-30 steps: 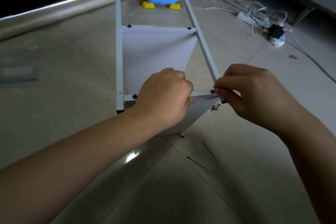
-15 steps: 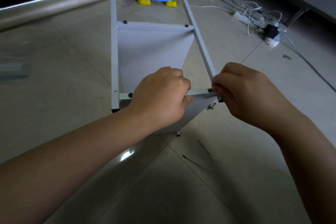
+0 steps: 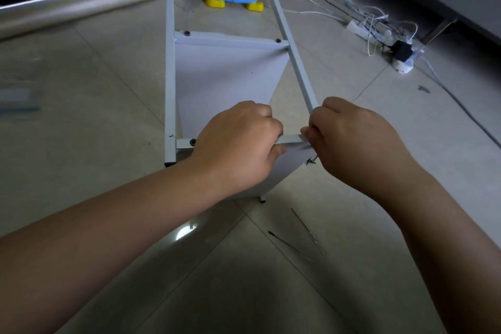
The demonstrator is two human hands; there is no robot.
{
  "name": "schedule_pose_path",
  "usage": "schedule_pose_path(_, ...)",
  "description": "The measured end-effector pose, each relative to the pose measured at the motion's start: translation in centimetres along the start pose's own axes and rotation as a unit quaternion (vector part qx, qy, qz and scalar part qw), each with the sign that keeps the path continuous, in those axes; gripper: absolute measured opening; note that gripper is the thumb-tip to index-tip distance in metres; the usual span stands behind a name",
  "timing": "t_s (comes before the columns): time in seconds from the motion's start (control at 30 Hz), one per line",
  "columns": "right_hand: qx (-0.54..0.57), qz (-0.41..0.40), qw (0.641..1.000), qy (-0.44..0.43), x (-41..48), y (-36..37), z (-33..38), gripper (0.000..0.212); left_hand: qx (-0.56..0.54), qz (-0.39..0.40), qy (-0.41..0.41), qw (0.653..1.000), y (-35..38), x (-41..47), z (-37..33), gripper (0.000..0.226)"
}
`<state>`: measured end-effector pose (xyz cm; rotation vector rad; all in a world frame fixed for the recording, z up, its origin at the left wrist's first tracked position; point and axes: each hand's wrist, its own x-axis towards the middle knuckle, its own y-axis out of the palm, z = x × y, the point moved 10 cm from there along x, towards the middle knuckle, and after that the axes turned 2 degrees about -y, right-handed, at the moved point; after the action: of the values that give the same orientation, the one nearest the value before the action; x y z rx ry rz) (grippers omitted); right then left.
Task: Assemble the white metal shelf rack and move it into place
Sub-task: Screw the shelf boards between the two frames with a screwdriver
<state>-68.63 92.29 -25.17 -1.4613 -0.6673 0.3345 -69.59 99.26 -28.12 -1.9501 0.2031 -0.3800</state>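
Low down, the left hand (image 3: 238, 149) grips the near crossbar (image 3: 291, 139) of the white rack (image 3: 170, 76), right hand (image 3: 352, 141) pinching its end.

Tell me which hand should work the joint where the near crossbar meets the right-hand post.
Right. The right hand pinches the end of the crossbar at that corner, against the post; the left hand grips the crossbar mid-span, better used to steady it.

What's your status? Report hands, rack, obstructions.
Left hand grips the near crossbar. Right hand pinches its right end, at the rack upright. Small dark fasteners on the floor beside that corner; thin rods nearer.
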Motion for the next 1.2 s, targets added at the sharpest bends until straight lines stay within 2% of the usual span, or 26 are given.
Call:
schedule_pose_path(0.2, 0.034, 0.01, 0.999, 0.013, -0.4, 0.5, -0.8, 0.029, 0.004, -0.007, -0.002, 1.0, -0.2, 0.0, 0.1, 0.033)
schedule_pose_path(0.3, 0.045, 0.047, 0.998, -0.011, -0.3, 0.3, -0.4, 0.024, -0.006, -0.04, 0.013, 0.999, -0.8, -0.2, -0.1, 0.03)
schedule_pose_path(0.4, 0.026, 0.126, 0.991, -0.022, 0.1, 0.9, 0.1, 0.014, 0.002, -0.046, 0.014, 0.999, -1.2, -0.1, -0.2, 0.027)
schedule_pose_path(0.53, 0.031, 0.138, 0.99, -0.013, 0.6, 0.8, -0.3, 0.012, 0.011, -0.05, 0.013, 0.999, -1.1, 0.1, 0.0, 0.027)
schedule_pose_path(0.67, 0.038, 0.116, 0.993, 0.011, 0.3, 0.4, -0.3, 0.015, 0.02, -0.043, 0.02, 0.999, -1.1, 0.3, -0.1, 0.02)
schedule_pose_path(0.87, 0.034, 0.076, 0.996, 0.039, 0.5, 1.0, -1.0, 0.022, 0.011, -0.043, 0.005, 0.999, -0.8, 0.5, 0.4, 0.029)
schedule_pose_path(1.0, 0.052, -0.03, 0.998, 0.035, 0.2, 0.3, -1.1, 0.032, 0.011, -0.059, 0.006, 0.998, -0.9, 0.4, 0.5, 0.024)
schedule_pose_path(1.2, 0.149, -0.131, 0.97, 0.142, -0.2, -1.0, -3.4, 0.04, 0.019, -0.063, 0.023, 0.998, -0.9, 0.6, 0.5, 0.02)
